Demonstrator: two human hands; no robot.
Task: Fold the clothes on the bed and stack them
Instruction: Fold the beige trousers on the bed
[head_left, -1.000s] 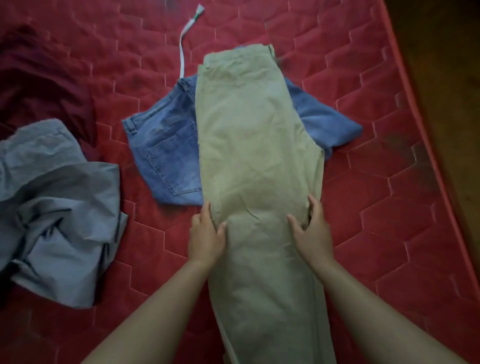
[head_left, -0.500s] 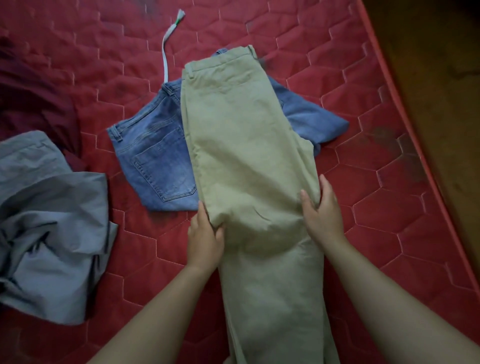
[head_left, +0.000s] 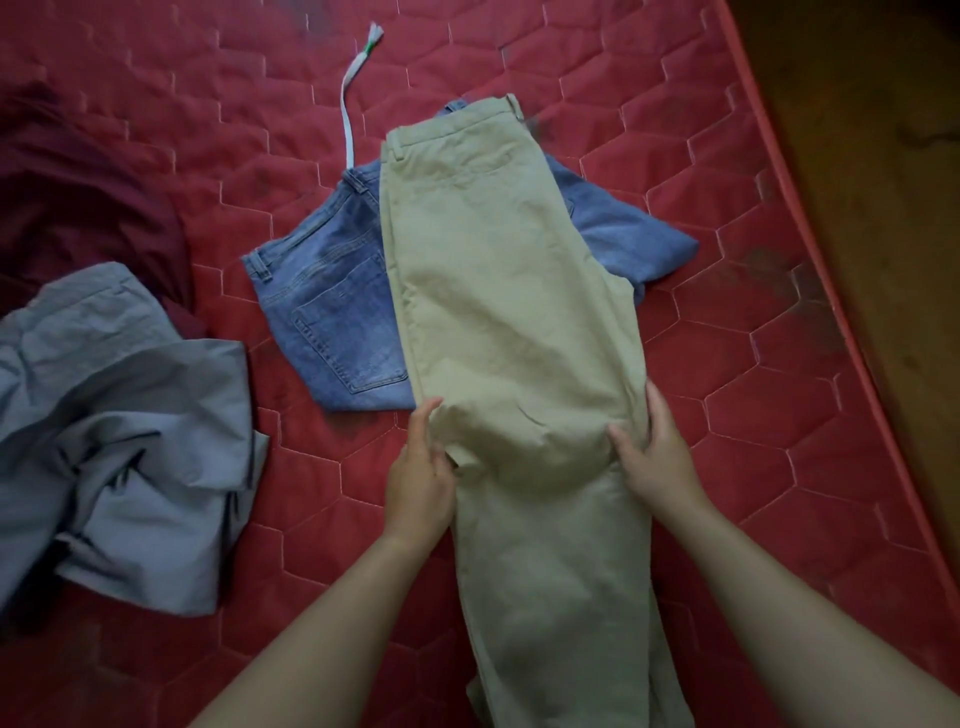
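- Head view: a pair of khaki trousers (head_left: 509, 322) lies lengthwise on the red quilted bed (head_left: 753, 395), with the waistband at the far end and the legs running toward the person and out of the bottom of the picture.
- The upper part of the trousers lies over a folded pair of blue jeans (head_left: 332, 312), which shows on both sides of them; a back pocket faces up on the left.
- The left hand (head_left: 421, 483) holds the left edge of the trousers about halfway along, with the thumb on top of the cloth and the fingers (head_left: 428, 415) beside the edge.
- The right hand (head_left: 657, 457) holds the opposite edge at the same level, thumb pressed on top and fingers along the side.
- Between the two hands the cloth bulges up in a low ridge.
- A white strap (head_left: 347, 104) comes out from under the jeans and runs away across the bed.
- To the left lies a crumpled grey-blue garment (head_left: 119, 441), partly over a dark maroon garment (head_left: 78, 197).
- Brown floor (head_left: 883, 156) shows beyond the bed's right edge.
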